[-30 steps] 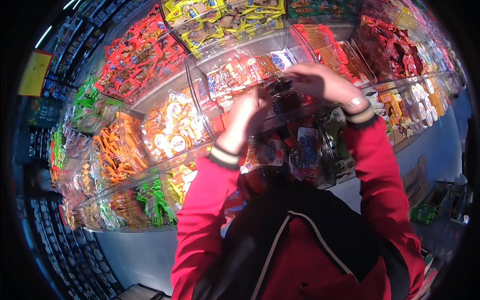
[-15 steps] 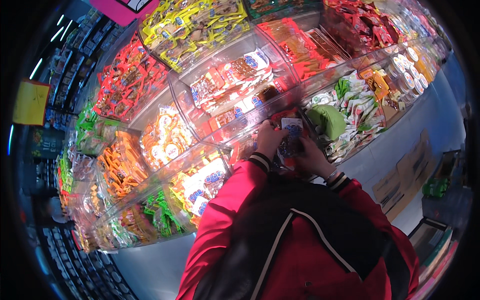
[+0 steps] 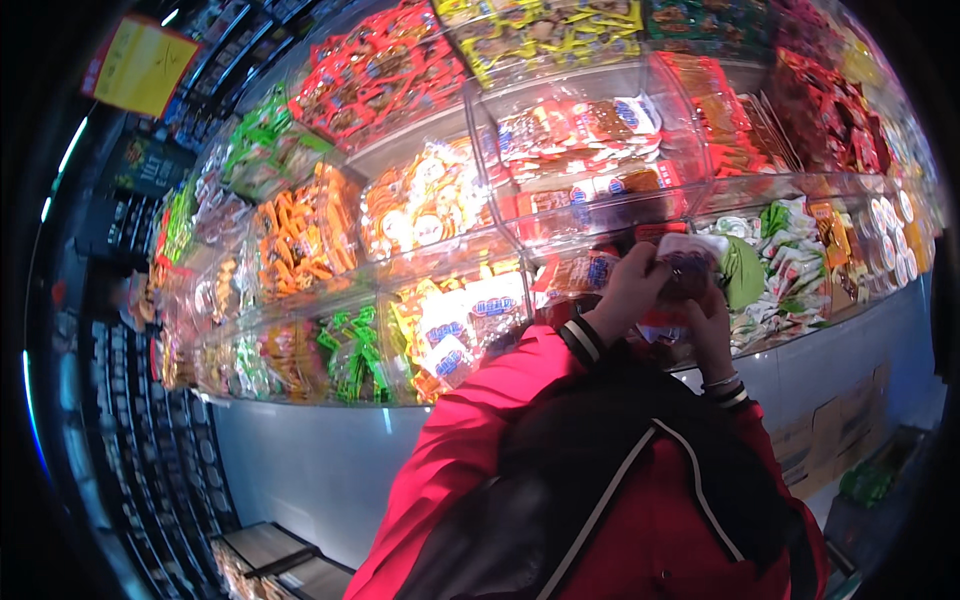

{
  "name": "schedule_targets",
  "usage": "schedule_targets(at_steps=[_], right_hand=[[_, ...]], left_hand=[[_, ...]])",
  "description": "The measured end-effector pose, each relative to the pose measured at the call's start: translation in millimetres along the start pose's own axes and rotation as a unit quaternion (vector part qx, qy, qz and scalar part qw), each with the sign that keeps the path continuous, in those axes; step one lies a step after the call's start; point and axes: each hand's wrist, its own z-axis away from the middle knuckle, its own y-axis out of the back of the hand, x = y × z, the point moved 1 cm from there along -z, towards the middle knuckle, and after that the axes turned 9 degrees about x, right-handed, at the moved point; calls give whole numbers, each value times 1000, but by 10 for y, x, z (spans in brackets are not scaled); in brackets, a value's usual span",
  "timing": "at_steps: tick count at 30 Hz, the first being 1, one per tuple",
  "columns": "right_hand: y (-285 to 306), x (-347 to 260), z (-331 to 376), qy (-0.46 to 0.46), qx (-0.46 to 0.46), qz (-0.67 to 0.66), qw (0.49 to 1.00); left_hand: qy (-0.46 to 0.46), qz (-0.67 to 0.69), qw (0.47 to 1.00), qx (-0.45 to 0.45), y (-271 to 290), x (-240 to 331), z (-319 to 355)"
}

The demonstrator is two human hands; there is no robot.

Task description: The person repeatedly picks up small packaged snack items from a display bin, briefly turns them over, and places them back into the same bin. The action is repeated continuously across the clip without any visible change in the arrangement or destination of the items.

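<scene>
My left hand (image 3: 630, 290) pinches the edge of a snack packet (image 3: 690, 262) with a pale top and dark contents. My right hand (image 3: 712, 328) is closed round the packet's lower right side, its fingers partly hidden and in shade. Both hands are over the lower front compartment of a clear display bin, where red-and-brown snack packets (image 3: 575, 275) lie left of my left hand. A light-green, soft rounded thing (image 3: 741, 272) sits just right of the held packet; its kind I cannot tell.
Clear dividers part the tiered bins of wrapped snacks: orange packets (image 3: 308, 228), red packets (image 3: 385, 70), white-and-green packets (image 3: 795, 250). A yellow sign (image 3: 145, 65) hangs upper left. A flattened brown carton (image 3: 835, 430) leans low on the right, and dark shelving (image 3: 150, 450) stands left.
The view has shifted, so the bins sit further right and higher on the left side. The held packet now appears lifted and tilted between my hands, closer to the green thing.
</scene>
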Motion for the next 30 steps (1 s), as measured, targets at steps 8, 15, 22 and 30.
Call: schedule_targets(at_steps=[8, 15, 22, 30], right_hand=[[-543, -548, 122, -216, -133, -136, 958], [-586, -637, 83, -208, -179, -120, 954], [-643, -550, 65, -251, -179, -135, 942], [-556, -482, 5, -242, -174, -132, 946]], left_hand=[[163, 177, 966, 96, 285, 497, 192], [43, -128, 952, 276, 1732, 190, 251], [207, -410, 886, 67, 2526, -327, 397], [181, -70, 974, 120, 2713, -390, 353]])
